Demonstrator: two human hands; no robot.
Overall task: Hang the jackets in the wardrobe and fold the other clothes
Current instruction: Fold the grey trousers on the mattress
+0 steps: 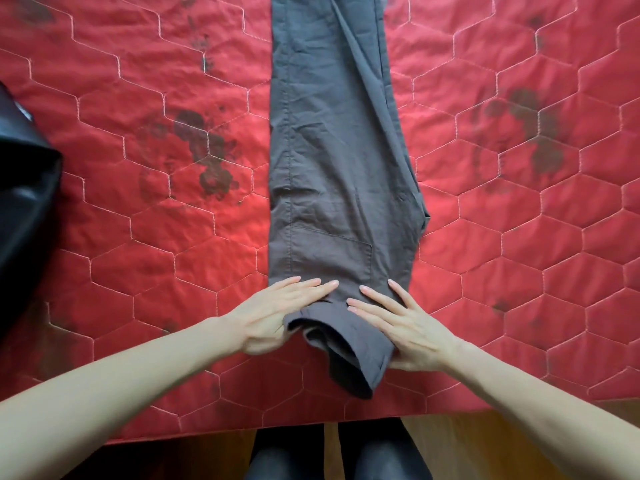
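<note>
While hands flatten trousers [332, 161] | black jacket [24, 188] lies left | red quilt [138, 237]

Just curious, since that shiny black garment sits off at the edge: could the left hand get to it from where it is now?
Probably yes. The left hand lies flat on the grey trousers, and only bare red quilt separates it from the black garment.

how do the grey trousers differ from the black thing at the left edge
The grey trousers are matte and creased; the black garment is glossy. The trousers lie flat in a long strip, the black garment bunched, mostly out of frame. The left hand and right hand press the trousers; nothing touches the garment. Both rest on the red quilt.
</note>
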